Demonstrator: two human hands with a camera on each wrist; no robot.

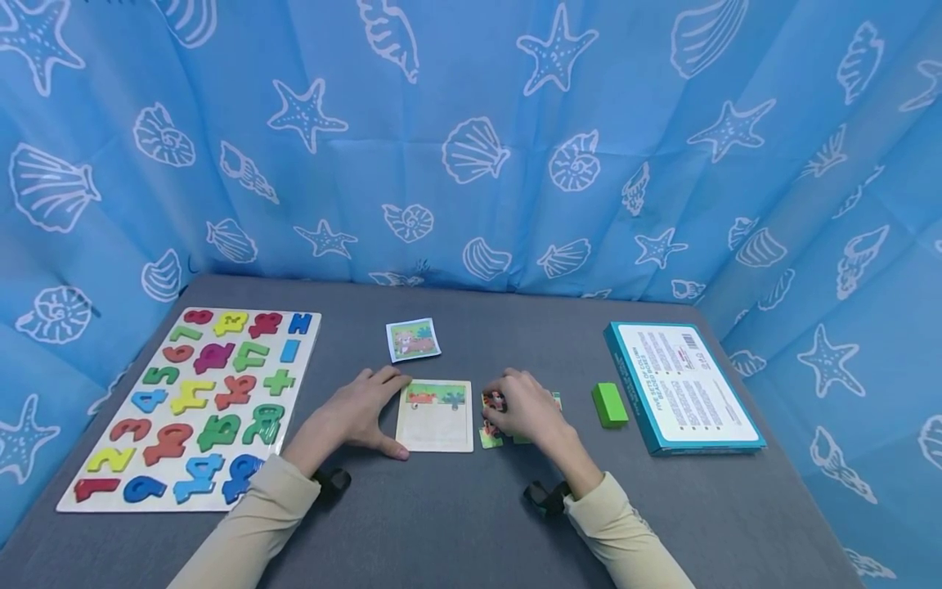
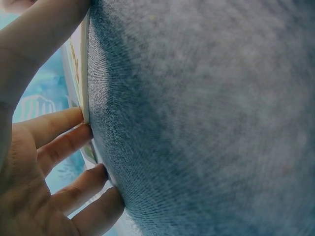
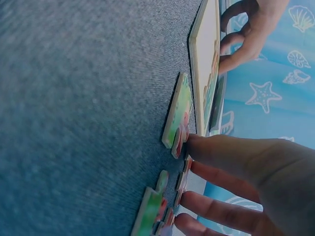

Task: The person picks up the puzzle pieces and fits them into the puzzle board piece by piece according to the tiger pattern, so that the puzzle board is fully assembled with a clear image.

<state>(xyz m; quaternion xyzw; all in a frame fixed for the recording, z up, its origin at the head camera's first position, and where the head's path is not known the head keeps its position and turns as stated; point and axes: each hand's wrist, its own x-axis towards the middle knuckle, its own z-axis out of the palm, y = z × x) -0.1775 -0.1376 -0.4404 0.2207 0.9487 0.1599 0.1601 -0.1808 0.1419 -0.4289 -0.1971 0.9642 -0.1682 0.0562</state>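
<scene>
A small wooden puzzle board [image 1: 436, 429], its top strip showing part of a picture, lies flat near the middle of the table. My left hand [image 1: 361, 411] is spread at its left side, with fingers [image 2: 59, 120] touching the edge and the thumb near the lower corner. Right of the board, my right hand [image 1: 526, 405] bends over several flat puzzle pieces with green and orange tiger-like pictures. Its thumb and forefinger pinch at a puzzle piece [image 1: 495, 401], partly covered by the hand. Another green piece [image 3: 147, 211] lies beside the fingers in the right wrist view.
A picture card [image 1: 414, 339] lies behind the board. The number board [image 1: 165, 409] with colourful numerals takes up the left side. To the right are a green block [image 1: 609, 405] and a teal-edged box [image 1: 684, 384]. A blue shell-print curtain [image 1: 471, 204] hangs behind the grey table.
</scene>
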